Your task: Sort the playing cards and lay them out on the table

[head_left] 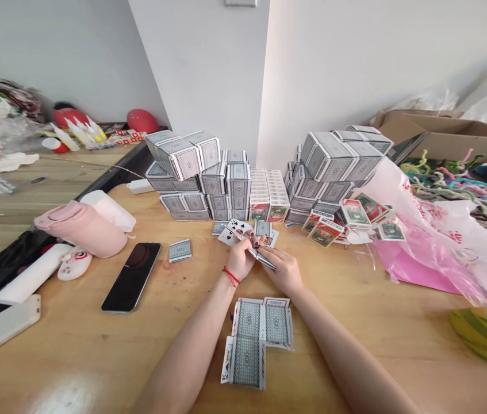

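My left hand (242,256), with a red string bracelet at the wrist, is closed on a thin stack of playing cards (265,262). From the other side, my right hand (283,268) grips the same stack, its fingers meeting those of the left. Just beyond the hands lie a face-up spade card (238,229) and a face-down card (263,228), partly covered by the fingers. Between my forearms are overlapping piles of face-down cards (248,319), with a king's edge (226,362) sticking out at the left. A small pile of cards (180,250) rests left of the hands.
Tall stacks of card decks stand at the back left (183,167) and back right (333,161), with boxed decks (269,198) between. Loose card boxes (325,230) lie at right. A phone (131,277), pink bottle (83,227), tape roll (484,333) and pink plastic (420,247) lie around.
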Available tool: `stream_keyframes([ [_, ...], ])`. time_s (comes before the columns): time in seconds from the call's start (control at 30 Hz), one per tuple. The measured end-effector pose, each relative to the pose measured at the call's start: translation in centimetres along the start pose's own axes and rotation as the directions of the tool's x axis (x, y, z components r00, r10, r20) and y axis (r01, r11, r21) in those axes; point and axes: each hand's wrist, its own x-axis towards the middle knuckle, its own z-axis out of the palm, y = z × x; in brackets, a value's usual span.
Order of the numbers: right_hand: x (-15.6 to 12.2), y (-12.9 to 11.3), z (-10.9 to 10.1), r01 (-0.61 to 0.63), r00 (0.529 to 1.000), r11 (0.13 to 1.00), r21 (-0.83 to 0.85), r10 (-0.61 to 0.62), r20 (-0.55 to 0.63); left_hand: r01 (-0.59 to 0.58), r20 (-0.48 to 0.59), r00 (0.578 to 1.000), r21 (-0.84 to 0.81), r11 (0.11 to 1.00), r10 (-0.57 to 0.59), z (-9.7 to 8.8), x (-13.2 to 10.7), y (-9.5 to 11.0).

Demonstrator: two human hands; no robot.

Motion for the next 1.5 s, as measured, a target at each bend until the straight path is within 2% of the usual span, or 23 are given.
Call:
stream_keyframes([
  [0.1, -0.3, 0.1, 0.0, -0.016, 1.000, 0.999, -0.042, 0.016, 0.012, 0.012, 0.012, 1.000, 0.006, 1.000, -0.012, 0.2, 0.0, 0.0],
  [0.23, -0.3, 0.1, 0.1, -0.008, 0.999, 0.997, -0.071, 0.011, 0.035, -0.005, 0.042, 0.999, -0.072, 0.997, 0.008, 0.3, -0.2, -0.1],
  [0.33, -0.1, 0.1, 0.2, -0.015, 0.998, 1.000, -0.026, 0.016, 0.054, -0.021, 0.060, 0.998, -0.106, 0.994, 0.028, 0.4, -0.3, -0.3],
  [0.43, 0.2, 0.0, 0.2, -0.048, 0.998, 0.997, 0.055, 0.046, 0.030, -0.013, 0.055, 0.998, -0.067, 0.998, 0.017, 0.6, -0.3, -0.4],
  [0.53, 0.3, 0.2, 0.3, -0.125, 0.991, 0.986, 0.110, 0.129, -0.035, -0.040, 0.002, 0.999, 0.037, 0.999, 0.040, 0.7, -0.3, -0.4],
  [0.67, 0.5, 1.1, 0.3, -0.257, 0.954, 0.959, 0.117, 0.271, -0.128, -0.136, -0.115, 0.982, 0.115, 0.984, 0.150, 0.6, -0.3, -0.1],
  [0.73, 0.6, 1.4, 0.3, -0.309, 0.941, 0.950, 0.052, 0.314, -0.128, -0.193, -0.170, 0.962, 0.130, 0.973, 0.214, 0.3, -0.2, 0.1],
  [0.8, 0.7, 1.6, 0.2, -0.337, 0.939, 0.941, -0.021, 0.334, -0.079, -0.224, -0.205, 0.946, 0.154, 0.962, 0.253, 0.0, 0.0, 0.3],
  [0.87, 0.8, 1.5, 0.2, -0.329, 0.944, 0.941, -0.081, 0.329, -0.010, -0.228, -0.228, 0.937, 0.174, 0.958, 0.264, -0.3, 0.2, 0.5],
  [1.0, 0.8, 1.4, 0.2, -0.236, 0.963, 0.957, -0.166, 0.254, 0.093, -0.212, -0.248, 0.936, 0.175, 0.962, 0.251, -0.6, 0.5, 0.5],
  [1.2, 0.8, 1.2, -0.2, -0.290, 0.956, 0.939, -0.187, 0.294, -0.008, -0.242, -0.180, 0.943, 0.208, 0.948, 0.281, -0.4, 0.3, 0.4],
  [1.3, 1.0, 1.0, -0.3, -0.196, 0.972, 0.956, -0.219, 0.219, 0.086, -0.236, -0.160, 0.945, 0.274, 0.932, 0.286, -0.3, 0.2, 0.2],
  [1.4, 1.2, 1.0, -0.3, -0.134, 0.964, 0.958, -0.255, 0.185, 0.191, -0.233, -0.146, 0.944, 0.344, 0.910, 0.297, -0.3, 0.1, 0.0],
  [1.5, 1.2, 1.1, -0.3, -0.179, 0.960, 0.951, -0.251, 0.225, 0.166, -0.213, -0.134, 0.950, 0.385, 0.898, 0.282, -0.4, 0.1, -0.1],
])
